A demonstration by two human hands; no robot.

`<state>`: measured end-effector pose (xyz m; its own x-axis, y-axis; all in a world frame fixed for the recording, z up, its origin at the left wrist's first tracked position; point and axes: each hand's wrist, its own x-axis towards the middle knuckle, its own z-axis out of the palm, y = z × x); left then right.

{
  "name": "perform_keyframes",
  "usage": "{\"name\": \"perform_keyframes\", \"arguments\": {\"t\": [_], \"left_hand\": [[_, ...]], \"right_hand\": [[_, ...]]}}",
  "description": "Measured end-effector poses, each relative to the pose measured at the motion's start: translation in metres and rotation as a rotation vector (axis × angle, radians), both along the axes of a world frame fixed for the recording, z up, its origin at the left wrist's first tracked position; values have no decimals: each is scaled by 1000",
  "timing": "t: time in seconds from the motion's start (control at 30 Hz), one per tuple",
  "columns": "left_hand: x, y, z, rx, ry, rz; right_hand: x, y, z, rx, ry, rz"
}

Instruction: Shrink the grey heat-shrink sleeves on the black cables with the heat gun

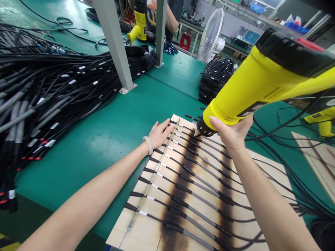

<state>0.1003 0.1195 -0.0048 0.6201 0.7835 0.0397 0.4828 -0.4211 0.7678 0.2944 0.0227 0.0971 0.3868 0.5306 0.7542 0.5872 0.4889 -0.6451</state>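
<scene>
My right hand (232, 134) grips a yellow heat gun (238, 87) with a black rear end. Its nozzle points down at the far part of a wooden board (142, 233), close above the cables there. Several black cables (188, 170) lie side by side across the board, with white labels and grey and black sleeves. A thin strip (156, 171) runs across them near their left ends. At the board's far left edge, my left hand (160, 134) rests with fingers stretched out, touching the cable ends. Two dark scorched bands cross the wood under the cables.
Thick bundles of black cables (86, 75) cover the left of the green table (102, 125). Grey metal posts (113, 45) stand on it. Behind are another yellow heat gun (141, 26), a person (172, 15), a fan (211, 33) and coiled cables (217, 78). Another board (311, 157) lies right.
</scene>
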Motion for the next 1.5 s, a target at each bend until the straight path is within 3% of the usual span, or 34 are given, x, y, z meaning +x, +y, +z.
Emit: {"name": "perform_keyframes", "arguments": {"t": [0.17, 0.33, 0.5, 0.7, 0.93, 1.5], "left_hand": [[0, 0, 0, 0, 2, 4], [0, 0, 0, 2, 2, -2], [0, 0, 1, -1, 5, -9], [0, -1, 2, 1, 11, -5], [1, -1, 3, 1, 32, 3], [0, 0, -1, 2, 9, -5]], "right_hand": [[6, 3, -5, 39, -3, 20], [14, 13, -9, 45, -5, -55], [15, 19, -6, 85, 21, -59], [-1, -9, 3, 37, 81, -9], [-7, -41, 0, -9, 97, -11], [-15, -38, 4, 4, 87, -17]]}}
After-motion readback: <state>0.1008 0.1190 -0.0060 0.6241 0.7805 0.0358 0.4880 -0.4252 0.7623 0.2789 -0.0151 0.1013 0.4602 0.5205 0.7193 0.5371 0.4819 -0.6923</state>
